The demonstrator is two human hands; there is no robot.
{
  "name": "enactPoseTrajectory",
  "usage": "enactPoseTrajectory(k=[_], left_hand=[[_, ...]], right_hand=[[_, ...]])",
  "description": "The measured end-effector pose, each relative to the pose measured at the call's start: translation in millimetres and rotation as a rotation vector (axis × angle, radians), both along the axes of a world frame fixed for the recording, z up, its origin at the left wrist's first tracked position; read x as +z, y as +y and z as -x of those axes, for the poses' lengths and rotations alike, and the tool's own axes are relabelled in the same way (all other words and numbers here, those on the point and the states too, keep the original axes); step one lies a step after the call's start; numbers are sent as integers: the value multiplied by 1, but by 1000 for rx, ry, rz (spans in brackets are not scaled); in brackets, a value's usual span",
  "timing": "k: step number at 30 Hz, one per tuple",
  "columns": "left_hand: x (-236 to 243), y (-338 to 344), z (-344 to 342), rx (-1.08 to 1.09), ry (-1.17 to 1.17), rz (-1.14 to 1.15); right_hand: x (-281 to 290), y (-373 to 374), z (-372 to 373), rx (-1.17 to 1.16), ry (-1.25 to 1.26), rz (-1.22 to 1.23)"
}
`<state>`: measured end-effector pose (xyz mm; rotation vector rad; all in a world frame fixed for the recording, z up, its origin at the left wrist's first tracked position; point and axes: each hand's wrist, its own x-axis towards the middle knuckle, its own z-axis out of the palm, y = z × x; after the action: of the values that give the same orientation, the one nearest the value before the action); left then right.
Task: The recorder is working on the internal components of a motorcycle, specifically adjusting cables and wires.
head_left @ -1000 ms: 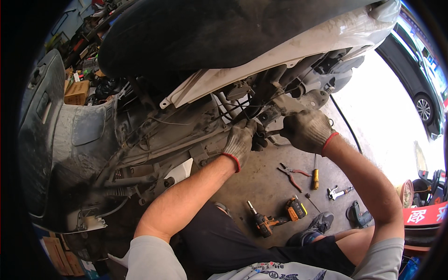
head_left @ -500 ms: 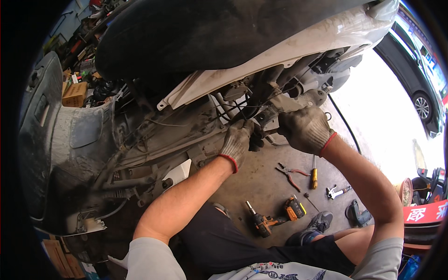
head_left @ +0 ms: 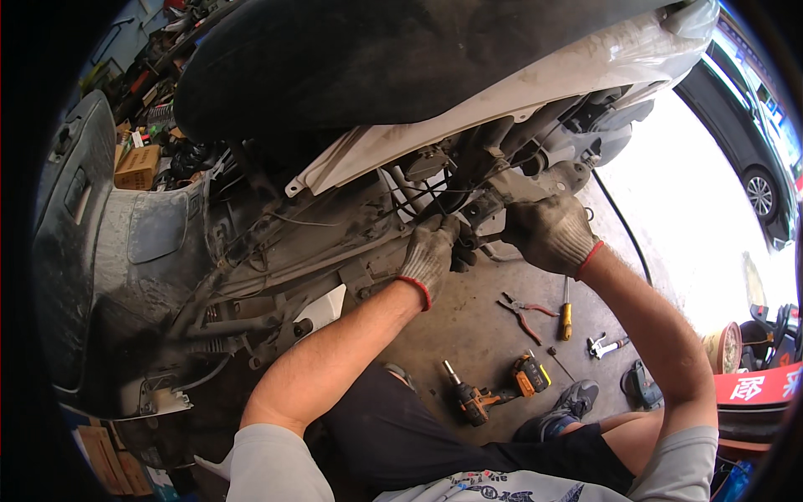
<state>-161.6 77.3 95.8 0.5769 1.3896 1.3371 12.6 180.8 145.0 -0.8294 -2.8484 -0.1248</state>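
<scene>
A scooter with its side panels off stands in front of me, its black seat [head_left: 335,67] and long white side panel [head_left: 468,100] above the bared frame. In a grey work glove, my left hand [head_left: 431,249] is closed among black cables [head_left: 431,191] under the panel; what its fingertips pinch is hidden. My right hand [head_left: 554,233], gloved too, forms a fist beside a metal bracket [head_left: 506,186]. From that fist a short dark bar [head_left: 489,239] reaches toward my left fingers. Its kind I cannot make out.
On the concrete floor lie red-handled pliers [head_left: 527,315], a yellow-handled screwdriver [head_left: 567,320], an orange-and-black cordless driver [head_left: 475,403], and a silver-and-black hand tool [head_left: 606,345]. A cardboard box [head_left: 138,167] sits among clutter at far left. Outside at right stands a dark car [head_left: 736,125].
Both gloved hands keep nearly the same place and grip. The whole view has shifted slightly; the hands' pose on the scooter looks almost unchanged.
</scene>
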Motion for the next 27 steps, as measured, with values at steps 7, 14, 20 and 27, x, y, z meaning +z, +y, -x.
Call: enactPoseTrajectory(k=[7, 14, 20, 27], left_hand=[[4, 1, -2, 16, 17, 27], [3, 2, -3, 30, 47, 41], [4, 3, -1, 22, 12, 42], [8, 0, -3, 40, 25, 63]], right_hand=[[-3, 2, 0, -19, 6, 81], [-5, 2, 1, -55, -26, 152], [-8, 2, 1, -86, -32, 191], [-3, -1, 4, -124, -87, 230]])
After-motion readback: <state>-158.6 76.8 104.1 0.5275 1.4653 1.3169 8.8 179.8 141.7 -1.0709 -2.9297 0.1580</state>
